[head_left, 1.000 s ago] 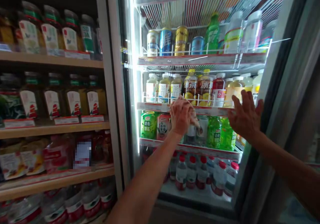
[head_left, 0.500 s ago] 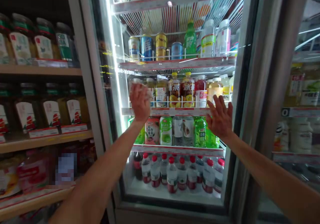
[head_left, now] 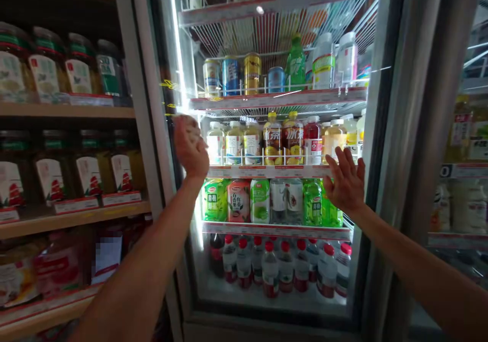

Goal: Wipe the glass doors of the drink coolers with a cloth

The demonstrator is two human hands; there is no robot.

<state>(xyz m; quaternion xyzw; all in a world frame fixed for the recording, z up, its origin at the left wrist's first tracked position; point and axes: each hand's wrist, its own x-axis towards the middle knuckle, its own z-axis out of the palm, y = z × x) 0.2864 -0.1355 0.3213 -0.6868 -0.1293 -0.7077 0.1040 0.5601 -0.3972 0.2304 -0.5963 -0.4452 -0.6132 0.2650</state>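
A tall fridge with a glass door [head_left: 282, 301] stands in front of me, drinks showing through the pane. My left hand [head_left: 190, 151] is up at the left side of the glass, by the bright light strip. Its fingers are closed over a crumpled pale cloth [head_left: 195, 128], mostly covered by the hand and slightly blurred. On the right, my right hand [head_left: 346, 182] has its fingers spread and holds nothing. It appears to rest on the pane, in front of the shelf of juice bottles and green drink bottles [head_left: 313, 202].
Behind the glass are cans [head_left: 252, 72], brown iced tea bottles [head_left: 293, 138] and red-capped bottles [head_left: 270, 271] on the fridge floor. To the left, wooden shelves [head_left: 68, 109] carry jars. A metal door frame [head_left: 414, 103] and another fridge are on the right.
My left hand has swept left across the glass with the cloth, from the middle shelf's bottles to the door's left edge. The right hand keeps its place; the view has shifted slightly.
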